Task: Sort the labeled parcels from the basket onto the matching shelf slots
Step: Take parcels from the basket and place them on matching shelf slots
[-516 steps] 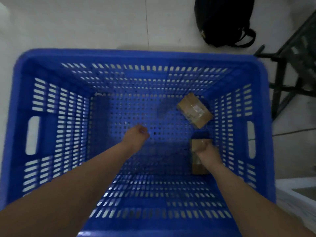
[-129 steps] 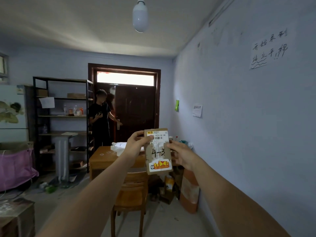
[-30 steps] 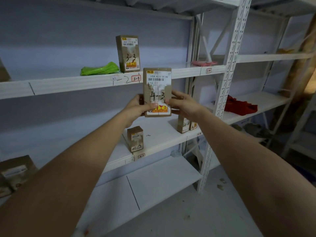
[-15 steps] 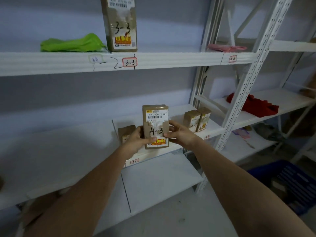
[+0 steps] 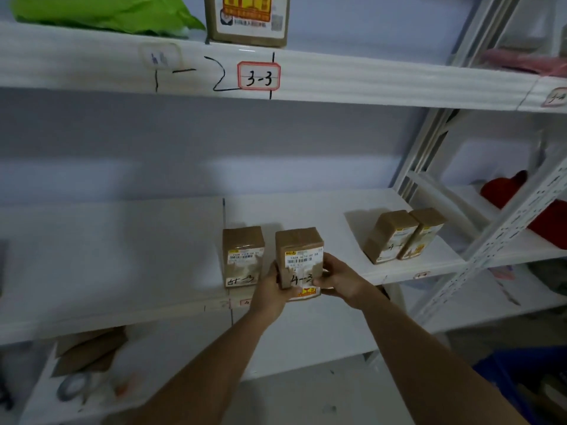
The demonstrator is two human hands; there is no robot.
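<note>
Head view: parcel marked 4-3 [image 5: 299,262] is upright at the front edge of the middle shelf [image 5: 122,246], label facing the camera. Left hand [image 5: 271,291] grips its lower left side, thumb across the front face; right hand [image 5: 340,279] grips the lower right side, fingers curled round the edge. Parcel sits between the two hands, most of its body above them. Can't tell whether its base is on the shelf or just over the lip.

Just beside it on the left, another 4-3 parcel [image 5: 242,256] stands upright on the same shelf; a narrow gap shows between them. Further right on that shelf, a pair of small brown parcels [image 5: 403,236] stand touching each other.

Upper shelf [image 5: 368,81] carries a red-bordered 3-3 tag [image 5: 258,76] on its front edge, with a brown box [image 5: 248,19] above it and a green bag [image 5: 104,12] to the left. Red cloth [image 5: 521,197] lies in the next bay to the right. Blue basket [image 5: 521,381] is at lower right, partly cut off.
</note>
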